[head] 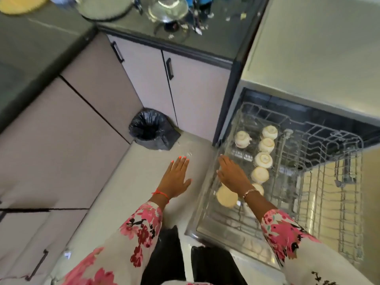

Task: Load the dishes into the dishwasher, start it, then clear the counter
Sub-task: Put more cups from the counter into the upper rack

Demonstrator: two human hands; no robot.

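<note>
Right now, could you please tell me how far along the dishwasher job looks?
Done: several white cups sit upside down in the pulled-out rack. In hand: nothing; the right hand is open above the rack's left edge, and the left hand is open over the floor. Left: the rack is out, so the machine is not started, and glassware and a round tray sit on the counter.

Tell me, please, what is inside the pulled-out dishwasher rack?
A row of white cups stands there; the right hand, above the rack, hides part of the nearest ones.
</note>
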